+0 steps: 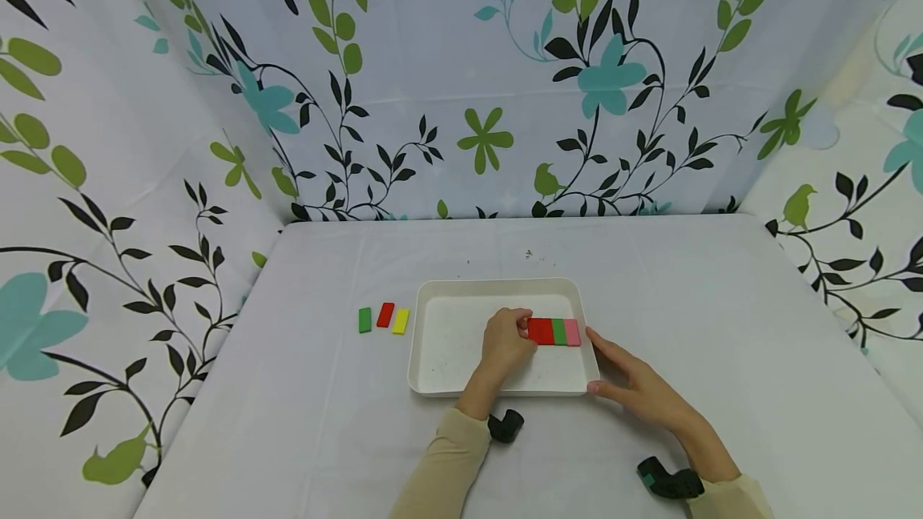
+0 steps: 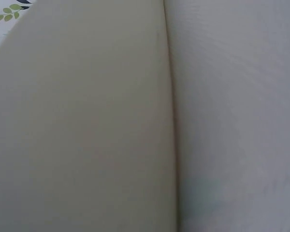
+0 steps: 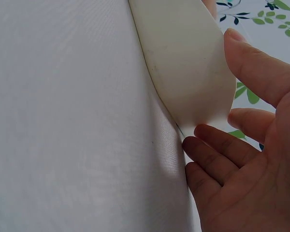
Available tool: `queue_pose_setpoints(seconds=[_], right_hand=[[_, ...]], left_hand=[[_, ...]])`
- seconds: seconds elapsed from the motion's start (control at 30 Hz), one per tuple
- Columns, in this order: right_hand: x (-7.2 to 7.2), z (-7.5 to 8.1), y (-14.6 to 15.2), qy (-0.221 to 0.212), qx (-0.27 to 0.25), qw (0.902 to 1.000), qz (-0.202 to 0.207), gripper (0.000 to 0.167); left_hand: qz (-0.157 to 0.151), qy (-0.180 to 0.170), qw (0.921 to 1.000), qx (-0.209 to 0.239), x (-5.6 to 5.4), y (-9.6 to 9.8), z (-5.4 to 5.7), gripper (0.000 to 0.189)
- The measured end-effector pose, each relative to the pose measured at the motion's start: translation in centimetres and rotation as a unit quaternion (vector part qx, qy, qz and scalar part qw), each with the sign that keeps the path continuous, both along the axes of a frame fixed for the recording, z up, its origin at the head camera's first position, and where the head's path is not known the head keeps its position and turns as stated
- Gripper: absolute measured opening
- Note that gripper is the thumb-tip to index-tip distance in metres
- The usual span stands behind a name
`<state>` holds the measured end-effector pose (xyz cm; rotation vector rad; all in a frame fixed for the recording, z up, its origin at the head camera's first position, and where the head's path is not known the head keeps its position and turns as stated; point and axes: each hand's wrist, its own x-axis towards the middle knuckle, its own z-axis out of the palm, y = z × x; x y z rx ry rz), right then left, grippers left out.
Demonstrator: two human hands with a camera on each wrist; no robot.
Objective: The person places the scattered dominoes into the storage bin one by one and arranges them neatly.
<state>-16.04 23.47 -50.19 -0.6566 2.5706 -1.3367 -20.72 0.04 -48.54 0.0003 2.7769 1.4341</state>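
A shallow white tray (image 1: 454, 359) sits on the table in the head view. In its right half a red tile (image 1: 541, 331), a green tile (image 1: 559, 331) and a pink tile (image 1: 572, 331) lie side by side in a row. My left hand (image 1: 507, 343) reaches into the tray and pinches the red end of this row between finger and thumb. At the tray's right side, my right hand (image 1: 642, 383) touches the outer wall, thumb near the front corner. In the right wrist view its fairly straight fingers (image 3: 251, 123) rest against the tray's end (image 3: 193, 63).
Left of the tray lie another green tile (image 1: 364, 319), another red tile (image 1: 385, 315) and a yellow tile (image 1: 400, 321). A white cloth covers the table (image 1: 324, 439). A leaf-patterned curtain (image 1: 433, 62) surrounds the back and sides. Mostly sleeve (image 2: 87, 121) fills the left wrist view.
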Motion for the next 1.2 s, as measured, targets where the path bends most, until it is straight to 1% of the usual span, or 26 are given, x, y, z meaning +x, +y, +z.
queue_pose_setpoints(seconds=[0.07, 0.13, 0.2, 0.3, 0.37, 0.47, 0.53, 0.6, 0.67, 0.7, 0.8, 0.93, 1.07, 1.2], right_hand=[[0.0, 0.0, 0.0, 0.001, -0.003, 1.0000, 0.001, 0.082], [0.0, 0.0, 0.0, 0.002, -0.004, 1.0000, 0.002, 0.082], [0.0, 0.0, 0.0, 0.002, -0.004, 1.0000, 0.001, 0.082], [0.0, 0.0, 0.0, 0.004, -0.004, 1.0000, 0.002, 0.082], [0.0, 0.0, 0.0, 0.003, -0.005, 1.0000, 0.003, 0.082], [-0.1, -0.1, 0.0, 0.004, 0.000, 1.0000, 0.003, 0.081], [-0.1, -0.2, 0.0, 0.005, 0.006, 1.0000, 0.001, 0.081], [-0.1, -0.2, 0.0, 0.005, 0.013, 0.9999, -0.003, 0.081], [0.0, -0.2, -0.1, 0.006, 0.019, 0.9998, -0.006, 0.082], [0.0, -0.1, -0.1, 0.006, 0.020, 0.9998, -0.007, 0.082], [0.1, 0.0, -0.2, 0.008, 0.024, 0.9996, -0.010, 0.081], [0.1, 0.0, -0.2, 0.009, 0.029, 0.9995, -0.014, 0.081], [0.1, 0.0, -0.2, 0.006, 0.024, 0.9996, -0.013, 0.080], [0.0, 0.0, -0.2, 0.006, 0.015, 0.9998, -0.011, 0.080]], left_hand=[[-0.002, 0.006, 1.0000, 0.003, 0.0, -0.1, 0.2, 0.045], [-0.008, 0.015, 0.9998, 0.008, 0.1, -0.4, 0.8, 0.045], [-0.019, 0.023, 0.9993, 0.021, 0.3, -0.9, 1.9, 0.047], [-0.036, 0.046, 0.9975, 0.039, 0.7, -2.1, 4.0, 0.049], [-0.042, 0.069, 0.9957, 0.045, 1.0, -3.3, 5.4, 0.050], [-0.037, 0.103, 0.9930, 0.044, 1.3, -5.8, 7.2, 0.050], [-0.027, 0.125, 0.9907, 0.048, 1.4, -7.8, 8.0, 0.051], [-0.013, 0.137, 0.9895, 0.046, 1.3, -10.0, 8.3, 0.052], [0.004, 0.144, 0.9890, 0.035, 1.2, -12.3, 8.1, 0.054], [0.013, 0.140, 0.9896, 0.030, 1.1, -13.4, 8.0, 0.056], [0.038, 0.115, 0.9926, 0.010, 0.8, -16.7, 6.9, 0.060], [0.063, 0.075, 0.9950, 0.018, 0.5, -20.7, 5.4, 0.065], [0.070, 0.039, 0.9965, 0.024, 0.4, -23.6, 4.1, 0.070], [0.065, -0.002, 0.9977, 0.020, 0.1, -25.3, 2.8, 0.075]])
